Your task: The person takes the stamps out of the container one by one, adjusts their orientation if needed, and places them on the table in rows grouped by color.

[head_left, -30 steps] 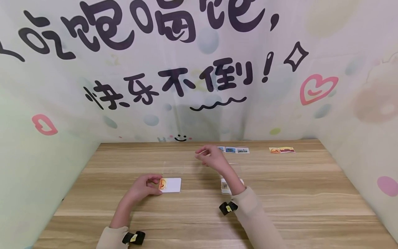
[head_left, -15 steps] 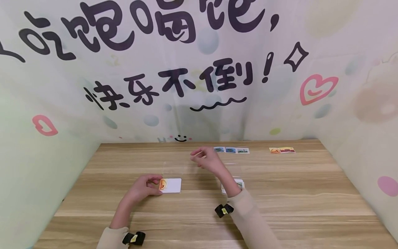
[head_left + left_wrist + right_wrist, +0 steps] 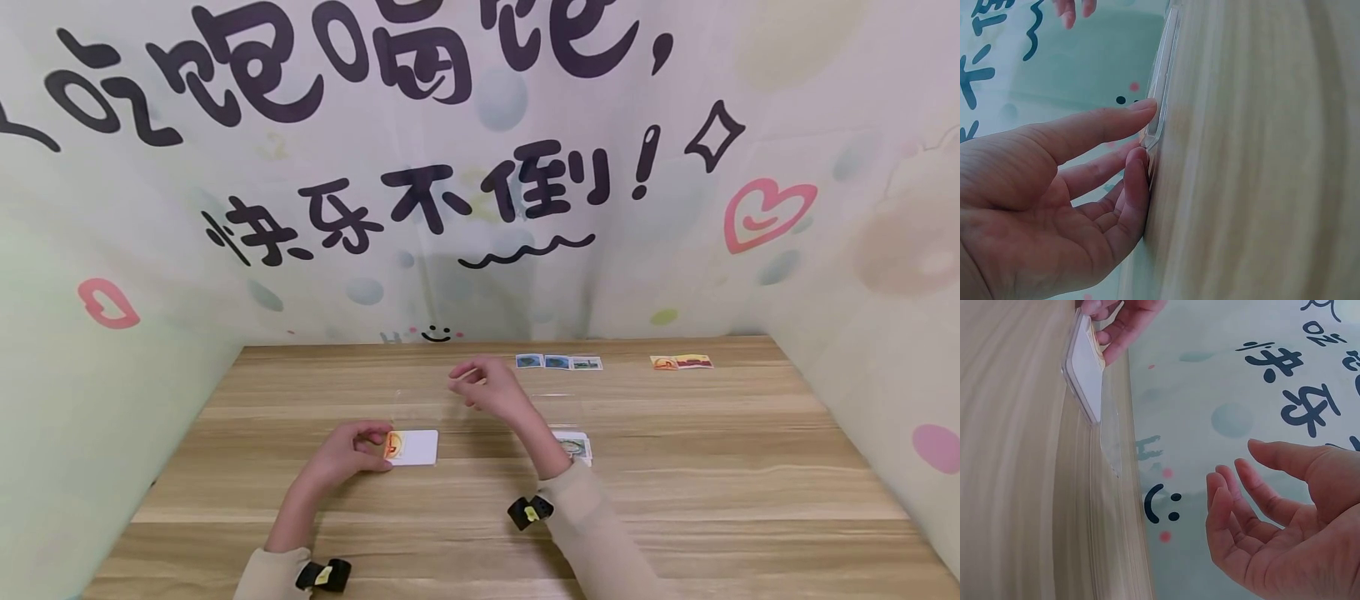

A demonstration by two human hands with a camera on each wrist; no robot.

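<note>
A shallow clear plastic box (image 3: 1074,376) with white cards (image 3: 420,447) in it lies left of centre on the table, its clear lid (image 3: 416,406) folded back behind. An orange stamp (image 3: 395,446) shows at the box's left end. My left hand (image 3: 351,448) holds that end between thumb and fingers; in the left wrist view the thumb (image 3: 1141,105) touches the box's edge. My right hand (image 3: 487,387) hovers above the table between two boxes. Its fingers are loosely bent, and the right wrist view shows nothing in them.
A second clear box with a greenish stamp (image 3: 574,447) is partly hidden by my right forearm; its lid (image 3: 557,408) lies behind. Blue stamps (image 3: 543,362) and a grey-green stamp (image 3: 587,363) lie in a row farther back. An orange stamp and a dark red one (image 3: 693,362) are farther right.
My right hand and forearm have drifted left, uncovering the row of blue stamps and the greenish stamp in the second box. The left hand has stayed at the first box.
</note>
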